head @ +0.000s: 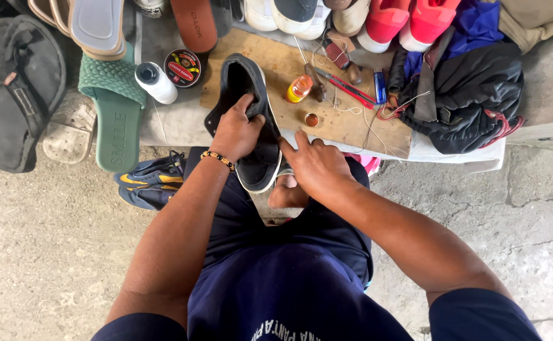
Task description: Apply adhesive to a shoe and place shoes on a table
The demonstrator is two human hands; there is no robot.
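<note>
Head view looks down on a seated person in dark blue clothes, working over a black shoe (251, 120) with a white sole edge. That shoe sits above the person's lap, its far end resting on a wooden board (327, 113). Left hand (237, 131), with a beaded bracelet (218, 159) at the wrist, grips the shoe from the side, fingers clamped around its upper. Right hand (314, 165) lies against the shoe's near edge; its fingers are loosely together, the index finger stretched out and touching the shoe, holding nothing that can be seen.

On the board, just beyond the shoe, stand a small orange bottle (299, 88) and a small round cap (312, 119). Farther right lie red-handled scissors (349, 88) and a blue lighter (380, 86), with loose thread around them. A round tin of polish (182, 67) and a white bottle (156, 83) sit on the surface left of the board. A green sandal (115, 117) leans nearby, a black sandal (11, 95) farther left, and a black bag (472, 95) rests at the right. Blue and yellow sneakers (150, 180) lie on the concrete floor (49, 252).
</note>
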